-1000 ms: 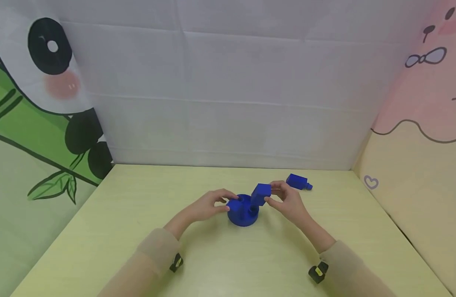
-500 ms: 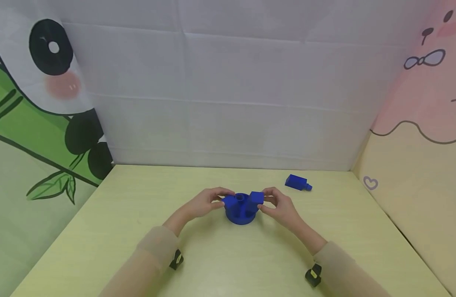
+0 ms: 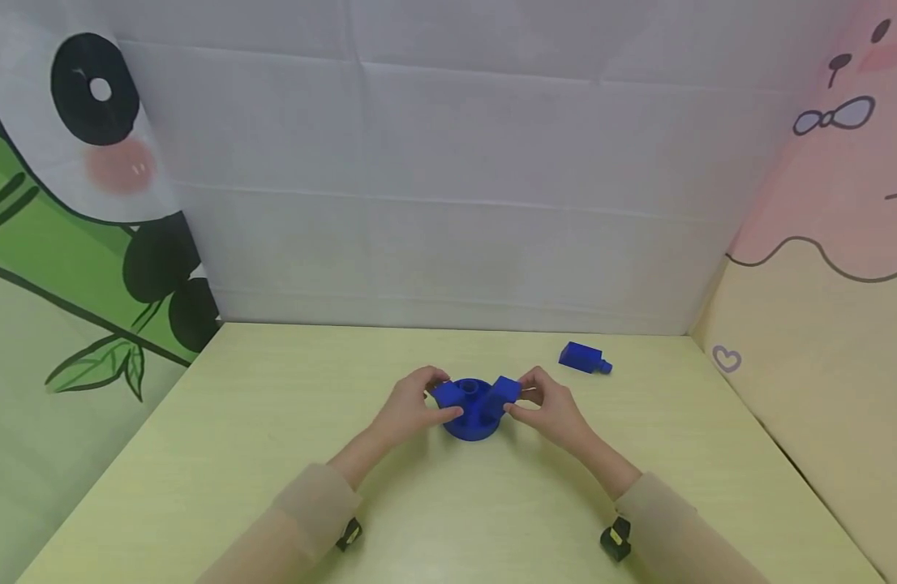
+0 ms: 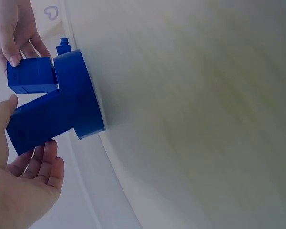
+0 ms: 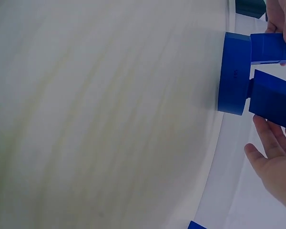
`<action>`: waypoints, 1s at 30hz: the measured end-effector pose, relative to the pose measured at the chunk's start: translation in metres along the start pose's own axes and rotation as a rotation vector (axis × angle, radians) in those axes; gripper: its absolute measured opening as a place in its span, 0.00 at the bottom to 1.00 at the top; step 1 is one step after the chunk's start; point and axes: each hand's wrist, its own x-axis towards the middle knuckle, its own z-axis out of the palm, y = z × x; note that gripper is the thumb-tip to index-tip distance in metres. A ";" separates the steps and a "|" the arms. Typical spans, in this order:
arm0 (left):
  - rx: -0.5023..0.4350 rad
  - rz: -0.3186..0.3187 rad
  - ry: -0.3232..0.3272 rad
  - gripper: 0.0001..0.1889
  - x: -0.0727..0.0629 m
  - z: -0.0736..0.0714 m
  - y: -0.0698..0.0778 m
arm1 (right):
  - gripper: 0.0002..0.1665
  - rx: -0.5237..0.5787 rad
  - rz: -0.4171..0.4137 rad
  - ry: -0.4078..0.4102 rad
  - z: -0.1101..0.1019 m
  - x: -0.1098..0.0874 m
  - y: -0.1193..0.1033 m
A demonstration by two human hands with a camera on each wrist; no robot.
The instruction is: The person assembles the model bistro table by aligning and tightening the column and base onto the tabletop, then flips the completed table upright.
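Nearest to me, two beige sleeves (image 3: 295,519), soft and matte, a small black wrist device (image 3: 615,539) at each cuff. Beneath them, one pale yellow tabletop (image 3: 463,519), smooth, faintly streaked like wood grain in the right wrist view. One left hand (image 3: 412,410), thumb and fingers closed to the width of the left block (image 3: 448,394), which they pinch by opposite sides: a plain rectangular prism, flat-faced, sharp-edged, blue, leaning outward. One right hand (image 3: 554,405), its grip likewise only a block apart, thumb and fingers on the right block (image 3: 505,389), a matching blue prism, also tilted, with a short, narrower neck at its lower end. One round base (image 3: 469,434), blue, set on the tabletop between the hands; shallow and drum-like, smooth outer wall, raised rim, a hollow tubular socket standing inside. Both blocks meet it at their lower ends; how deeply they are seated I cannot tell. Farther off, near the back edge, one loose block (image 3: 581,357), lying on its side, blue, its stepped neck pointing right. Last, one white cloth backdrop (image 3: 448,186), creased in a grid, flanked by a green-and-white cartoon panel (image 3: 25,357) and a pink-and-cream one.
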 end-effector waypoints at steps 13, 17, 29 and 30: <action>0.015 -0.051 0.070 0.17 0.001 0.004 0.011 | 0.25 -0.058 0.064 0.031 0.003 -0.003 -0.008; -0.001 -0.063 0.064 0.17 0.001 0.004 0.012 | 0.34 -0.104 -0.019 -0.026 0.001 -0.004 -0.010; -0.017 -0.060 0.074 0.16 0.001 0.005 0.010 | 0.25 -0.278 -0.409 -0.171 -0.026 0.003 -0.022; -0.017 -0.059 0.075 0.16 0.002 0.005 0.010 | 0.24 -0.290 -0.420 -0.181 -0.026 0.004 -0.021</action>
